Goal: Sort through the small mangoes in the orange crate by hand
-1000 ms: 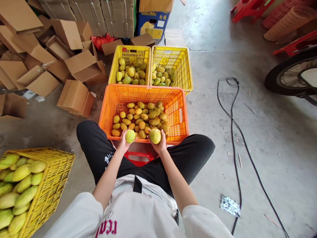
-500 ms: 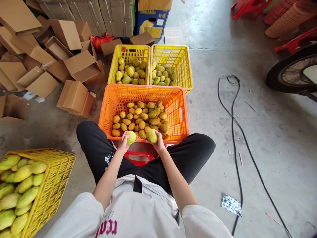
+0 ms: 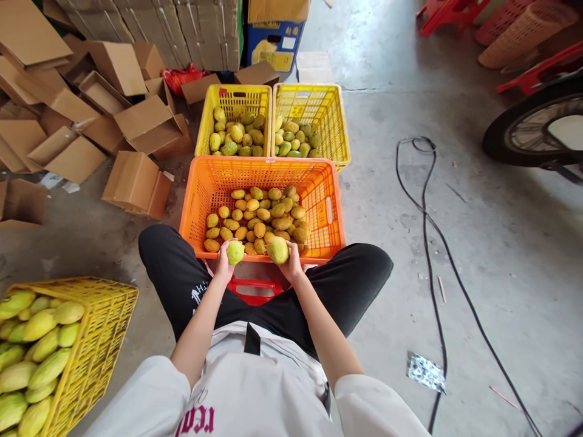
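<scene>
My left hand point(image 3: 224, 265) is closed around a yellow-green mango point(image 3: 235, 252), held at the near rim of an orange crate point(image 3: 198, 206). My right hand point(image 3: 292, 267) grips a second, larger mango point(image 3: 277, 249) beside it, over the same rim. The orange crate holds several brownish-yellow mangoes point(image 3: 259, 215). I sit with black trousers on a red stool point(image 3: 255, 291), the crate between my knees.
Two yellow crates point(image 3: 234, 97) point(image 3: 337, 115) with mangoes stand behind the orange one. Another yellow crate point(image 3: 95, 340) full of mangoes is at my left. Cardboard boxes point(image 3: 136, 182) litter the left floor. A black cable point(image 3: 428, 230) and a wheel point(image 3: 532, 127) lie to the right.
Both hands stayed at the crate's near rim, turning the two mangoes slightly; the view shifted a little.
</scene>
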Available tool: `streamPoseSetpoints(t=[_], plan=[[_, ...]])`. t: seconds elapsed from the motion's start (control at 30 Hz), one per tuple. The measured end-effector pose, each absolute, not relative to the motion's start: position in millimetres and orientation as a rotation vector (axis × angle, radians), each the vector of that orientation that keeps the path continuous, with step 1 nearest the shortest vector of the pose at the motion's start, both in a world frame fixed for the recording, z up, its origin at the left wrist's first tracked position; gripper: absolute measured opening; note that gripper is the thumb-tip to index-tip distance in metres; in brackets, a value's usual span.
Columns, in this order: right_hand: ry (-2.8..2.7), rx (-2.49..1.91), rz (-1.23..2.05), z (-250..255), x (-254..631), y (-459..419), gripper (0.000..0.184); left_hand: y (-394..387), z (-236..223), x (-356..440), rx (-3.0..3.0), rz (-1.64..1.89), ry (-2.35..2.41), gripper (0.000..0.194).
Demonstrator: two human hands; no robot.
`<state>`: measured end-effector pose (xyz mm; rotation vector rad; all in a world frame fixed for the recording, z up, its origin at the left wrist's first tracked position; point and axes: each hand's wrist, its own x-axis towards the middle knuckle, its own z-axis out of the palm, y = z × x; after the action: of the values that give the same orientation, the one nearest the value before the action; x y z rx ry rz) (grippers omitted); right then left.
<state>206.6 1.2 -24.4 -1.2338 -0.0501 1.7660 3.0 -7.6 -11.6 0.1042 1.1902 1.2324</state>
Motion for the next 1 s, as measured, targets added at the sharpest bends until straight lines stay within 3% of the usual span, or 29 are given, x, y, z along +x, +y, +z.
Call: streamPoseSetpoints(t=[0.5, 0.77, 1.0], plan=[[-0.225, -1.147, 1.784, -16, 208, -3, 0.048, -12, -9, 4, 0.122, 1.225, 1.157, 0.039], [-0.114, -1.159, 1.888, -27, 208, -1, 0.029, -10, -12, 4, 0.014, 1.242, 1.141, 0.028], [-0.085, -1.203, 1.855, -26, 207, 2, 0.034, -7, -13, 2, -0.038, 1.188, 1.146, 0.027]])
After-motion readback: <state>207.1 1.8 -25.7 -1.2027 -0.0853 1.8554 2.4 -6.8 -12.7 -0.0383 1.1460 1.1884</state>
